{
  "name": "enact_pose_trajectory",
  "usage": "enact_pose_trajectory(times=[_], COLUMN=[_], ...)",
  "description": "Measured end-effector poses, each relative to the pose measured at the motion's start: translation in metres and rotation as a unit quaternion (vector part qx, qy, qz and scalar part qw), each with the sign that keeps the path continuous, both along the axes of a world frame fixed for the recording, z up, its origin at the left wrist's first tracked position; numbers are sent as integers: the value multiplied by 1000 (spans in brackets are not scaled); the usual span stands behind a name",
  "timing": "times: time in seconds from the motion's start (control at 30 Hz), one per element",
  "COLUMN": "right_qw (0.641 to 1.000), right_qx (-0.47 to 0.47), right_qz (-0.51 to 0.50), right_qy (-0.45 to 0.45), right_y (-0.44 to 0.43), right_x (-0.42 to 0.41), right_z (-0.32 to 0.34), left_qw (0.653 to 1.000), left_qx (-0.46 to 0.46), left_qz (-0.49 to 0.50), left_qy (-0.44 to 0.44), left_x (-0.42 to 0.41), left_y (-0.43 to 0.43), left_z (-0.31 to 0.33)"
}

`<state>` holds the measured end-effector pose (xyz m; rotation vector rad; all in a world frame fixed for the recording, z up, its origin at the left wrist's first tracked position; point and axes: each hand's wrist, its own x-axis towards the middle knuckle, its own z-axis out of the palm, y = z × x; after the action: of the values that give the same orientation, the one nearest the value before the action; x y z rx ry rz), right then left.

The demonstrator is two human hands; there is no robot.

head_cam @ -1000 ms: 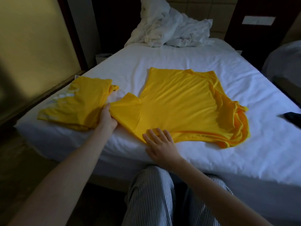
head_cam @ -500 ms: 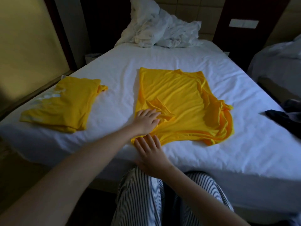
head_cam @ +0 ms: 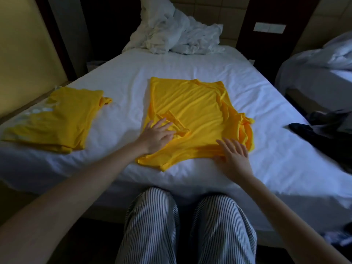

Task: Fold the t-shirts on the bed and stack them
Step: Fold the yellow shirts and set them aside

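Near the front edge of the white-sheeted bed (head_cam: pixel 190 63), a half-folded yellow cotton t-shirt (head_cam: pixel 192 113), left hand (head_cam: pixel 158 136) flat, fingers spread on its tucked sleeve, right hand (head_cam: pixel 235 157) open on its hem.

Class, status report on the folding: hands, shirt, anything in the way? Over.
Left hand open, flat on yellow t-shirt, over folded-in sleeve. Right hand open at its near edge. Right side bunched, unfolded. Folded shirt left, dark garment right, both apart.

Bare forearms (head_cam: pixel 80 187), white dark-striped trousers (head_cam: pixel 152 225)
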<state>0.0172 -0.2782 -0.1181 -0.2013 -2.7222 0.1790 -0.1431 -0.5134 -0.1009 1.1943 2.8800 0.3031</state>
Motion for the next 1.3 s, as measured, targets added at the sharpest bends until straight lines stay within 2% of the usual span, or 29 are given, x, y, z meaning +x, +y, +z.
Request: enact_pose_trajectory(times=[0.03, 0.07, 0.13, 0.17, 0.23, 0.3, 0.4, 0.57, 0.67, 0.77, 0.87, 0.97, 1.1, 1.2, 1.3], right_qw=[997, 991, 988, 988, 989, 991, 989, 945, 926, 924, 919, 894, 894, 887, 887], right_qx=[-18, -38, -31, -30, -68, -122, -119, -248, -264, -275, -285, -289, -282, -298, -306], right_qz=[-38, -57, -48, -35, -6, 0, -76, -211, -265, -260, -273, -338, -343, -350, -346], right_qy=[-63, -117, -146, -147, -131, -53, 55, 12, -43, -47, -1, 59, 57, 39, 21], right_y=[7, 13, 20, 23, 31, 44, 63, 92, 106, 117, 121, 126, 130, 135, 146], right_x=[4, 7, 12, 13, 13, 14, 13, -4, -25, -47, -48, -18, 6, -5, -19], right_z=[-1, -4, -8, -6, 2, 5, 7, 9, 16, 21, 17, 8, -4, -2, 3], left_qw=[999, 998, 999, 998, 998, 999, 1000, 983, 980, 979, 978, 986, 996, 996, 990], left_qx=[46, 55, -22, -50, -46, -25, 27, 158, 174, 183, 175, 140, 11, -51, -27], left_qz=[-2, -9, -22, -20, -3, 7, -5, -43, -57, -38, -39, -50, -87, -62, -59], left_qy=[-6, -19, -30, -34, -46, -23, -9, -81, -76, -83, -104, -74, -12, -40, -128], left_x=[3, 8, 15, 16, 14, 11, 15, 38, 46, 36, 17, 2, -7, -12, -21], left_y=[12, 25, 46, 53, 60, 70, 100, 179, 221, 244, 262, 290, 328, 351, 362], left_z=[0, -1, -10, -13, -9, -1, 14, 37, 42, 38, 30, 25, 27, 28, 36])
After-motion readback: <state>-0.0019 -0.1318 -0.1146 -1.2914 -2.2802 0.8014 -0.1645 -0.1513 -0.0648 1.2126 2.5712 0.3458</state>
